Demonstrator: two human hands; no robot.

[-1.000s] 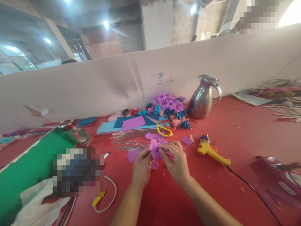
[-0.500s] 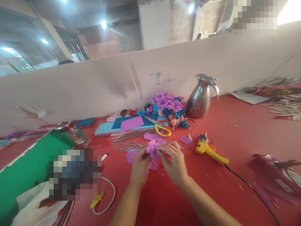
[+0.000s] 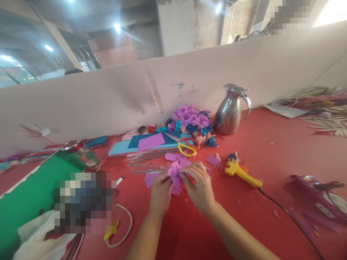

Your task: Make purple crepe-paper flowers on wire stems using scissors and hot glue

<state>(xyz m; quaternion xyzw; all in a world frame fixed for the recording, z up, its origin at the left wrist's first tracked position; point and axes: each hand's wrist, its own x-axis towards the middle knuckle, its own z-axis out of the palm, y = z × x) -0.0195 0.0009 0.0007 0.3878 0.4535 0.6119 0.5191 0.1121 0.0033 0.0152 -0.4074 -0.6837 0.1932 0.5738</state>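
Note:
A purple paper flower (image 3: 175, 170) is held between both hands, above the middle of the red table. My left hand (image 3: 160, 191) grips it from the left with closed fingers. From the right, my right hand (image 3: 199, 184) pinches its petals between thumb and fingertips. Loose purple paper petals (image 3: 151, 179) lie on the table around and beneath the hands. Just beyond them are thin wires (image 3: 148, 168) and scissors (image 3: 187, 149) with yellow and red handles, resting on coloured paper sheets (image 3: 151, 141).
A heap of finished paper flowers (image 3: 191, 117) stands against the white partition, beside a steel jug (image 3: 229, 112). To the right lie a yellow glue gun (image 3: 242, 176) with a black cord and a purple device (image 3: 318, 196). A glass jar (image 3: 85, 153) lies at left by a green board (image 3: 46, 177).
The hands keep their hold on the flower, with hardly any shift in the fingers. The whole view has moved slightly, so the table items appear a little further left.

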